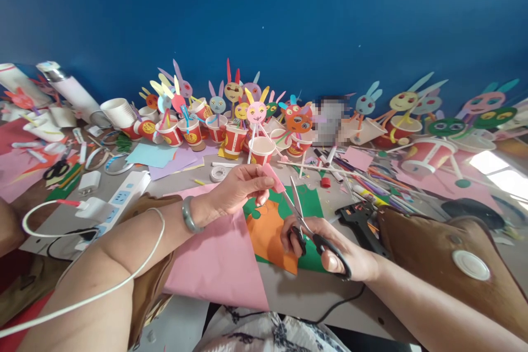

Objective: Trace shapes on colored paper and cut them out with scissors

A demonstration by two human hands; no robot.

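Note:
Between the thumb and fingers of my left hand [249, 184] is a small strip of pink paper [274, 177]. My right hand [344, 247] has its fingers through the black handles of a pair of scissors [300, 214]. The scissor blades are parted, and their lower blade reaches the edge of the pink strip. Below both hands lie a green paper sheet [311, 201] with rounded cut-outs and an orange paper piece [268, 234] on top of it. A large pink paper sheet [218, 264] spreads under my left forearm.
Several red paper cups [234, 140] with rabbit-like paper faces stand along the blue wall. A black glue gun [361, 225] lies right of the scissors, beside a brown bag [437, 247]. At left are a white power strip [124, 198] and a white cable [159, 242] crossing my left arm.

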